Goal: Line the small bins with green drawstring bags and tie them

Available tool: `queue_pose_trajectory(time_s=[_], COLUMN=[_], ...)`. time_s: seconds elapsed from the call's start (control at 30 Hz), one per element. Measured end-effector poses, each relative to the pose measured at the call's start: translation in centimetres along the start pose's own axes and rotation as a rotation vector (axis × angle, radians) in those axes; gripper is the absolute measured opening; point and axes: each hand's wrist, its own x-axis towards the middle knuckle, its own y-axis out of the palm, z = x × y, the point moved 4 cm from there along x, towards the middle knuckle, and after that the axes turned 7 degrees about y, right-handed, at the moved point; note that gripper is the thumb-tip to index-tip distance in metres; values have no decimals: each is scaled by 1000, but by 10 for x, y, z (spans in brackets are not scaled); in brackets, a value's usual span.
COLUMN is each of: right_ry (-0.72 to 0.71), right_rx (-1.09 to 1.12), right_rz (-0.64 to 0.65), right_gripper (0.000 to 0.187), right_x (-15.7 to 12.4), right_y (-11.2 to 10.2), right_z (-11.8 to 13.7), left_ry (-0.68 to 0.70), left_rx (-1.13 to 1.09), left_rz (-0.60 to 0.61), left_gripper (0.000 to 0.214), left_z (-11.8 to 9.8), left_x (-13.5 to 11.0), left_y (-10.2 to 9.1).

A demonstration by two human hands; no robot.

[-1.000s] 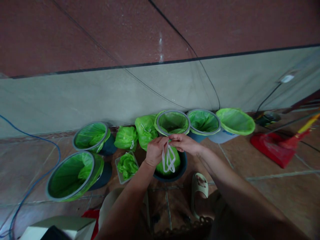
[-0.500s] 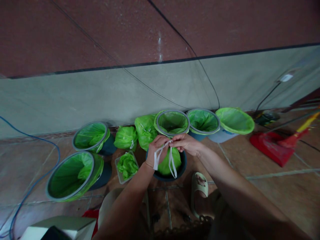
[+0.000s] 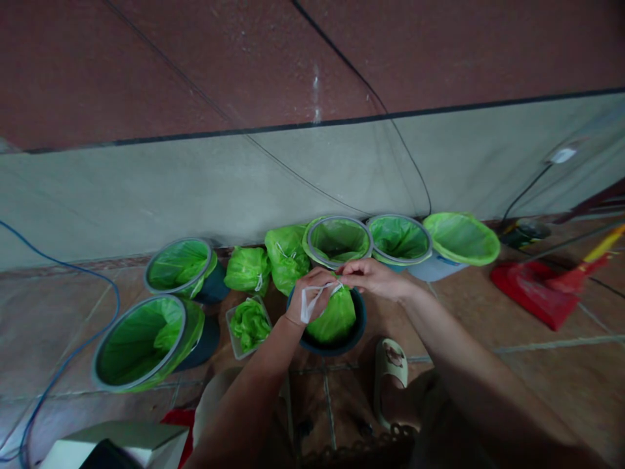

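Green bag [image 3: 336,319] sits just below the right grip [image 3: 375,277].

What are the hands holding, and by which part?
The left hand and right hand hold the white drawstring at the gathered top of the green bag in the bucket below; finger placement is unclear.

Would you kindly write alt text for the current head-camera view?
A person's left hand and right hand meet at the white drawstring of a green plastic bag inside a round dark-blue container. On the brown tiled floor are five round bins lined with green plastic, two other green plastic bags and a clear plastic box.
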Motion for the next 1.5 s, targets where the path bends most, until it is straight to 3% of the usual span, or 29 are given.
queue_pose_trajectory(time_s=[0.2, 0.5, 0.7, 0.8, 1.0, 1.2, 1.33, 1.5], right_ry=[59, 30, 72, 58, 4, 24, 52, 38], right_rx=[-201, -236, -422, -369, 76, 183, 251, 146], right_rz=[94, 105, -21, -66, -187, -167, -53, 22], right_gripper=[44, 39, 37, 37, 40, 44, 43, 43], right_x=[-4, 0, 4, 3, 5, 3, 1, -1], right_y=[-7, -14, -33, -34, -16, -1, 4, 8], right_z=[-10, -12, -28, -31, -25, -17, -12, -7], left_ry=[131, 76, -12, -88, -369, -684, -735, -682], left_rx=[149, 231, 364, 359, 56, -479, -660, -749], left_rz=[85, 138, 183, 159, 41, -119, -145, -104], left_gripper=[27, 30, 29, 24, 18, 29, 42, 36], left_z=[2, 10, 19, 24, 36, 35, 28, 24], left_x=[-1, -1, -4, -5, -7, -9, -9, -8], left_y=[2, -1, -11, -17, 1, 11, 11, 15])
